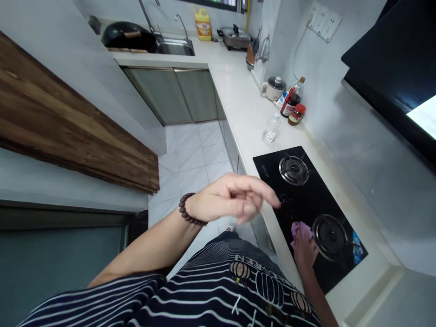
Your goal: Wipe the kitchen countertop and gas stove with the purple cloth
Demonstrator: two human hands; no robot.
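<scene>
Two bare hands, head view: right hand point(305, 249) grips bunched purple cloth point(300, 227) on black gas hob point(304, 200), just beside nearer burner point(331, 235); left hand point(231, 197), wearing beaded bracelet point(187, 211), loosely curled and empty, hangs near hob's front edge.

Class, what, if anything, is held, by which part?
Right hand covers the purple cloth at its near side; whether gripped or pressed is unclear. Left hand holds nothing visible.

Matt cloth point(300, 230) lies by the front edge of the smooth, glossy hob point(309, 200); past its far edge, a clear plastic bottle point(271, 129).
</scene>
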